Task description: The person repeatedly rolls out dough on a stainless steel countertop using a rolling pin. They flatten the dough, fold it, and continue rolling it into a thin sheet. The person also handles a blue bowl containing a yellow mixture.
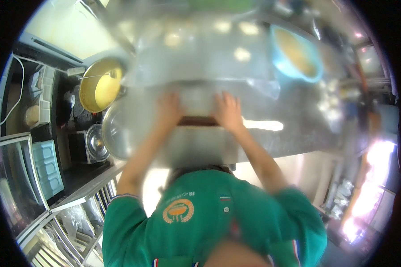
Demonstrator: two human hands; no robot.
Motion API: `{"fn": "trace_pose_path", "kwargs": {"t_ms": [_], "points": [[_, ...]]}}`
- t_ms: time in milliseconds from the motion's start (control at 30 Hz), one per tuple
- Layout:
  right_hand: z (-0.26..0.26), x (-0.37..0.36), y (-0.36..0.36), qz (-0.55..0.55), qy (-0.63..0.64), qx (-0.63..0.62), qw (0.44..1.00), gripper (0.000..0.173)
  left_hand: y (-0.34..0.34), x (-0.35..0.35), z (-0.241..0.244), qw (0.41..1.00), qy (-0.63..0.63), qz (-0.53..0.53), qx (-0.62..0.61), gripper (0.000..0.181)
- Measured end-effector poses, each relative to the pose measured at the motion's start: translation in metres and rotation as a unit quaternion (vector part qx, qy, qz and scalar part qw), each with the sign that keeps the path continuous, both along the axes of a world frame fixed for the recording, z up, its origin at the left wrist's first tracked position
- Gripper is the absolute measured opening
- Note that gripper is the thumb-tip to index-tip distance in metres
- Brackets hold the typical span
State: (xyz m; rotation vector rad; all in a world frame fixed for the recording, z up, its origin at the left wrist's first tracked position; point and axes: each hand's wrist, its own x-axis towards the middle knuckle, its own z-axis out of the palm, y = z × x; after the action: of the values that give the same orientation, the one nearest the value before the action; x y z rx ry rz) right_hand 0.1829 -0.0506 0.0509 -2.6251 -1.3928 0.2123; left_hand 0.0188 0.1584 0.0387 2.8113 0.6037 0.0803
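Both hands reach forward over a grey metal worktop [300, 133], blurred in the picture. My left hand [170, 106] lies palm down on a smooth metal surface [197, 100], its fingers smeared by blur. My right hand [229, 111] rests opposite it with its fingers spread and nothing seen in its grasp. Between the wrists runs a dark brown strip [198, 121]; whether it is a slot or a bar I cannot tell. Just right of my right hand is a bright pale strip [264, 124], either dough or glare.
A light-blue basin [276, 63] with tan contents stands at the far right. On the left are a pot [87, 95] of yellow contents with a ladle [112, 74], a large round metal pan [115, 130], a glass lid [97, 143] and a blue moulded tray [47, 167].
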Motion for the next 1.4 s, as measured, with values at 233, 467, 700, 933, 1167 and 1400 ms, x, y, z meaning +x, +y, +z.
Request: {"fn": "trace_pose_path", "kwargs": {"t_ms": [233,467,700,933,1167,1400], "points": [[-0.002,-0.032,-0.006,-0.051,-0.001,-0.008,0.999,0.088,-0.026,-0.037,0.004,0.998,0.016,0.054,-0.007,0.079],[-0.001,-0.072,-0.051,0.027,-0.029,0.067,0.997,0.089,-0.073,-0.112,-0.007,0.998,-0.027,-0.001,-0.054,0.076],[-0.010,-0.087,-0.102,0.129,-0.063,0.123,0.982,0.069,-0.109,-0.151,-0.012,0.994,-0.086,-0.058,-0.025,0.069],[0.002,0.021,-0.183,0.036,-0.063,0.108,0.992,0.058,-0.148,-0.025,0.018,0.988,-0.118,-0.095,0.023,0.060],[0.005,0.116,-0.246,-0.064,-0.066,0.085,0.992,0.066,-0.207,0.116,0.003,0.989,-0.110,-0.090,-0.039,0.056],[-0.013,0.134,-0.242,-0.057,-0.027,0.028,0.998,0.077,-0.205,0.123,-0.013,0.997,-0.010,-0.069,-0.037,0.054]]}}
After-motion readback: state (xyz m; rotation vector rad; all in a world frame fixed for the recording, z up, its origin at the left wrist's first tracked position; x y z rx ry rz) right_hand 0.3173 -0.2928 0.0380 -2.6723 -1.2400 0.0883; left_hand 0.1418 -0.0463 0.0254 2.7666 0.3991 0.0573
